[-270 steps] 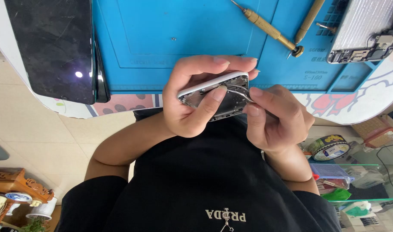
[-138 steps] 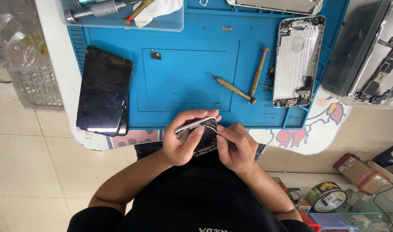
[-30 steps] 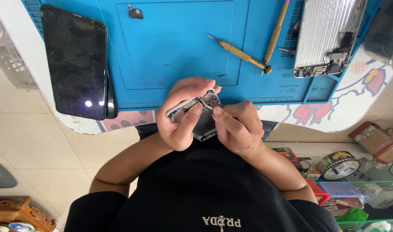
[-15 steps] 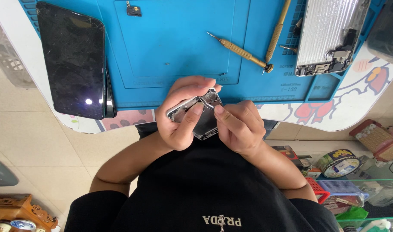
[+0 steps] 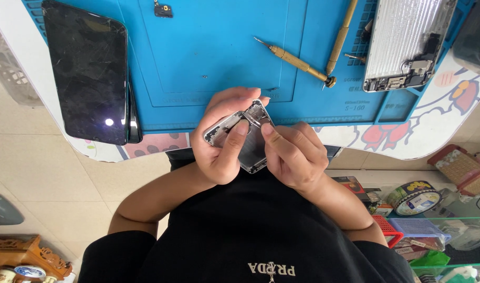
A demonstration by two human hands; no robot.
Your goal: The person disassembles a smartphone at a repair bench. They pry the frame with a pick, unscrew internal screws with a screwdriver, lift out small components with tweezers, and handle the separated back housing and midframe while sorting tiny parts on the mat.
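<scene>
A silver-grey phone housing (image 5: 245, 137) over a bright blue work mat (image 5: 208, 57), beside a glossy black screen panel (image 5: 88, 71) (brass-coloured screwdrivers (image 5: 295, 58) nearby).

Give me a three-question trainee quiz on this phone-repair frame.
1. True or false: the dark phone lies to the right of both hands.
2. Which hand cradles the silver phone housing? A. left hand B. right hand C. neither
3. Name the brass-handled tool lying on the blue mat just above the hands.
Key: 1 false, it lies to their left. 2 A. 3 a screwdriver.
</scene>
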